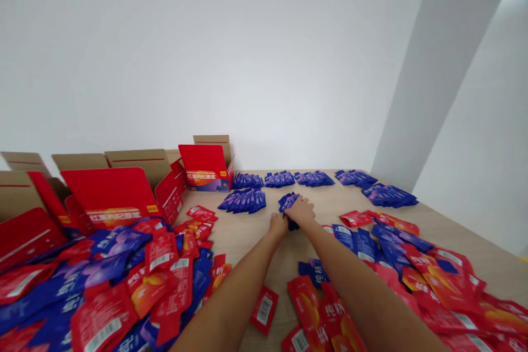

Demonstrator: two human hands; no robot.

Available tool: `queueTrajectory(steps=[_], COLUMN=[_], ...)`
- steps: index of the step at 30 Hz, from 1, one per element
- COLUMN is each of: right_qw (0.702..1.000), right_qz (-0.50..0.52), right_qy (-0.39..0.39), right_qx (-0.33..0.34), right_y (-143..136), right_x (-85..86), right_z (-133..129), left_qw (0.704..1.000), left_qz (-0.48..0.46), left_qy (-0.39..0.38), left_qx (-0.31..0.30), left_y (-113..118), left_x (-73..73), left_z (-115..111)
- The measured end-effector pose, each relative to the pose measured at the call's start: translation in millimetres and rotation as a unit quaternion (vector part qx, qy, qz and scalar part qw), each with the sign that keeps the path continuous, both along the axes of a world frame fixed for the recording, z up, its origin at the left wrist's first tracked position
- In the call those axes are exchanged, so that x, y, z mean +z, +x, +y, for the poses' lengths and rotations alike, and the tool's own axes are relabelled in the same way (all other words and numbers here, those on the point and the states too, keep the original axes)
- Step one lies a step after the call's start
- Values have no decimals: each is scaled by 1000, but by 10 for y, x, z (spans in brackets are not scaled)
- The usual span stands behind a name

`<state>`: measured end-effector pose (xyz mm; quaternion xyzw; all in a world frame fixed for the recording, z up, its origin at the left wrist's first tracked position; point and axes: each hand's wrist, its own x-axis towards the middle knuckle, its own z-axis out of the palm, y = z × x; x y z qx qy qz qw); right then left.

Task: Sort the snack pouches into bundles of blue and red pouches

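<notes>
Both my arms reach out over the table to a small stack of blue pouches (289, 201). My left hand (278, 224) is closed at the near left edge of the stack. My right hand (300, 210) lies over its right side, fingers wrapped around the pouches. Part of the stack is hidden behind my hands. Just left of it, a fanned row of blue pouches (244, 201) lies on the table. Below my forearms are loose red pouches (305, 308) and a blue pouch (313, 270).
Open red cartons (119, 195) line the left, with another red carton (204, 168) at the back. Mixed pouches heap up at left (99, 280) and right (433, 280). More fanned blue pouches (313, 178) lie along the wooden table's (330, 198) far edge, before a white wall.
</notes>
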<state>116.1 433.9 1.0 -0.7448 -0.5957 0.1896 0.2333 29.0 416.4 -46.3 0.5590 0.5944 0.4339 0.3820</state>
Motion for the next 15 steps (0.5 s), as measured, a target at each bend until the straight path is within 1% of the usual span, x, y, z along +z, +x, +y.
queueTrajectory(steps=[2,4,7,9,12,15], right_qw=[1000,999,998,997,994,984], right_qz=[-29,-50,-70,-77,-85,-96], right_qy=[-4,-4,2,6,13,35], right_qx=[6,9,8,19,67,144], right_y=[-5,-12,-40,-48,15,146], right_x=[-43,-39,-3,12,-11,-82], right_z=[7,14,-6,-37,-97,-172], left_qw=[999,995,988,983,977,975], left_qz=[35,66,98,111,124,134], left_qy=[32,68,119,145,169,176], left_qx=[26,34,10,-12,-21,-6], left_y=[-18,-28,-33,-34,-34,-35], left_x=[-77,-126,-182,-218,-273,-327], left_z=[-53,-138,-261,-303,-304,-280])
